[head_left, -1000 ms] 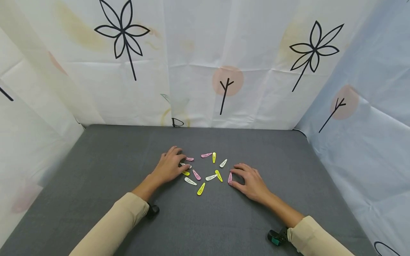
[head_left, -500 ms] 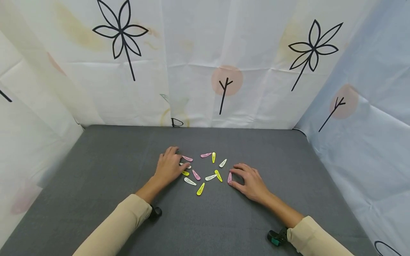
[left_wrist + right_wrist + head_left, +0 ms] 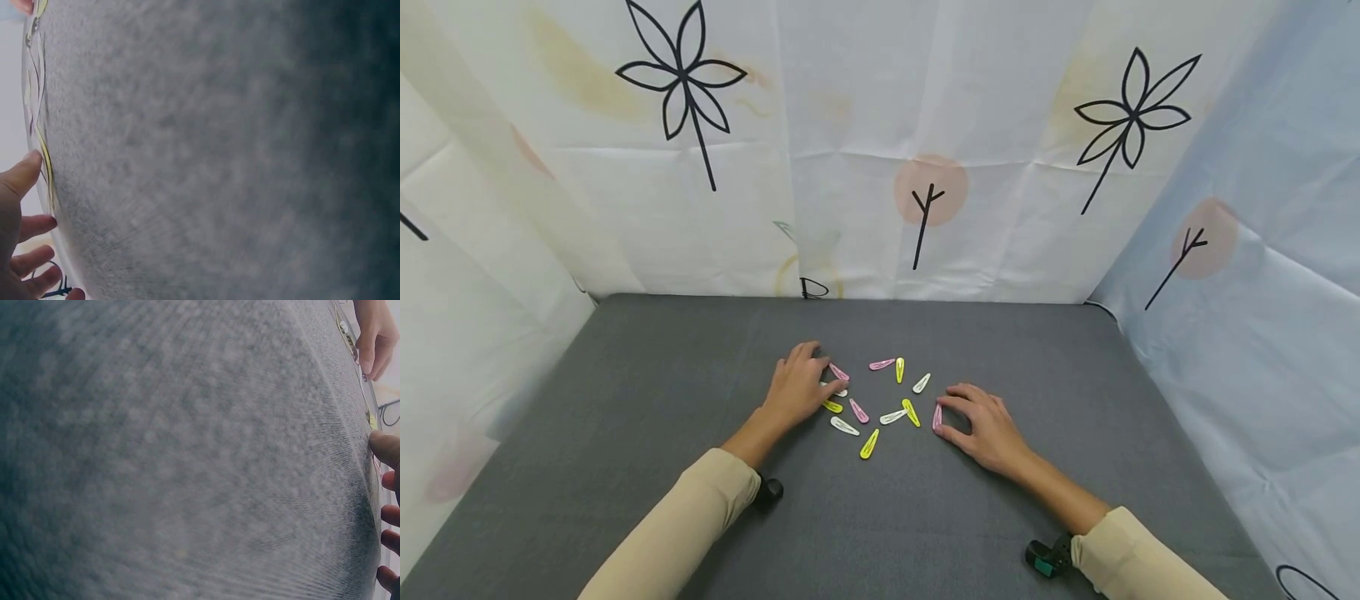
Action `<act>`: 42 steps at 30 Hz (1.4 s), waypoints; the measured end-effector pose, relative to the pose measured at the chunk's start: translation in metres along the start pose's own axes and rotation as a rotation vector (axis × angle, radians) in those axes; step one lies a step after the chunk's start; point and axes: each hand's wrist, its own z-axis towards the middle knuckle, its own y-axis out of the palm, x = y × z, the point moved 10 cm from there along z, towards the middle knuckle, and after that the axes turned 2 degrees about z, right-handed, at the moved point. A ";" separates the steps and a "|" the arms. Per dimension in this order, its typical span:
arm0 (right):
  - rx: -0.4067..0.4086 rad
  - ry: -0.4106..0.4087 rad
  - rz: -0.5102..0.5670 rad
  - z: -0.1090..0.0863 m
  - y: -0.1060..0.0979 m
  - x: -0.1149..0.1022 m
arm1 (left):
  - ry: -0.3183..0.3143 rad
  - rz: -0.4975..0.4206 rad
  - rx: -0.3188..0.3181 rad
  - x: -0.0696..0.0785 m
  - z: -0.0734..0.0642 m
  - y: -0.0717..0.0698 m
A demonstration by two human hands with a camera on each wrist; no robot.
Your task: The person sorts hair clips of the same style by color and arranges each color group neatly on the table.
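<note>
Small snap hair clips in pink, yellow and white lie scattered on a grey table. My left hand (image 3: pixel 796 387) is at the left of the group, with a pink hair clip (image 3: pixel 839 372) between its index finger and thumb. Under that thumb a white clip (image 3: pixel 842 392) is partly hidden, and a yellow clip (image 3: pixel 832 407) lies just below. At the right, my right hand (image 3: pixel 988 427) pinches another pink hair clip (image 3: pixel 937 417) end to end between thumb and index finger. In the left wrist view, the left thumb and fingers (image 3: pixel 39 224) stand apart beside a yellow clip (image 3: pixel 46 153).
Between the hands lie a pink clip (image 3: pixel 859 411), a white clip (image 3: pixel 893 417), a yellow clip (image 3: pixel 869 444) and several others. The grey tabletop (image 3: pixel 880 525) extends around them. A white patterned cloth (image 3: pixel 850 208) hangs behind the table's far edge.
The pink clip at my left hand has turned from nearly level to slanting down to the right, and the left hand has shifted slightly. My right hand stays in place with its pink clip.
</note>
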 end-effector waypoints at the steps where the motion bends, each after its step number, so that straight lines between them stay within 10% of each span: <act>1: 0.001 -0.001 -0.001 0.000 0.000 0.000 | -0.002 -0.001 -0.001 -0.001 0.000 0.000; 42: 0.011 -0.009 0.007 0.000 0.001 0.002 | 0.059 -0.170 -0.058 -0.009 0.012 0.006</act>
